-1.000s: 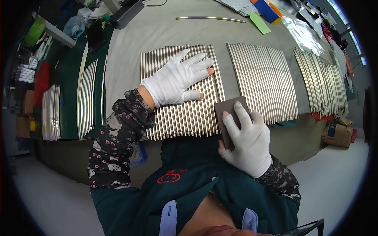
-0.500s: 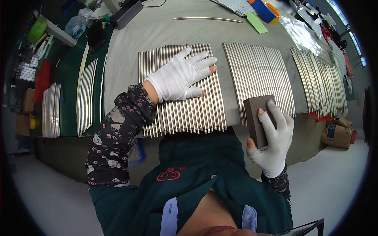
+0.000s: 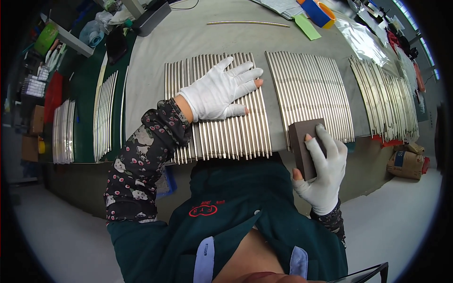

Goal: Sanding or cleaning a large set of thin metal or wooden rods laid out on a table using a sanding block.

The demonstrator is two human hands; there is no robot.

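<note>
My left hand (image 3: 219,92), in a white glove with the thumb tip and one fingertip bare, lies flat with fingers spread on a row of thin silvery metal rods (image 3: 236,139). The rods lie side by side, their near ends at the table's front edge. A narrow gap parts a few rods on the left from the others. My right hand (image 3: 325,172), gloved likewise, grips a dark brown-grey rectangular block (image 3: 302,151). The block is tilted over the near end of a second row of rods (image 3: 311,89); whether it touches them I cannot tell.
More rods lie in a bundle at the right (image 3: 384,101) and in two groups on the green mat (image 3: 84,127) at the left. One single rod (image 3: 247,22) lies crosswise at the back. Beyond are a blue and orange tape roll (image 3: 318,13) and a green slip (image 3: 306,27).
My left hand has shifted slightly right on the rods, and the gap among the left rods looks wider. My right hand has moved the block slightly left and nearer to me.
</note>
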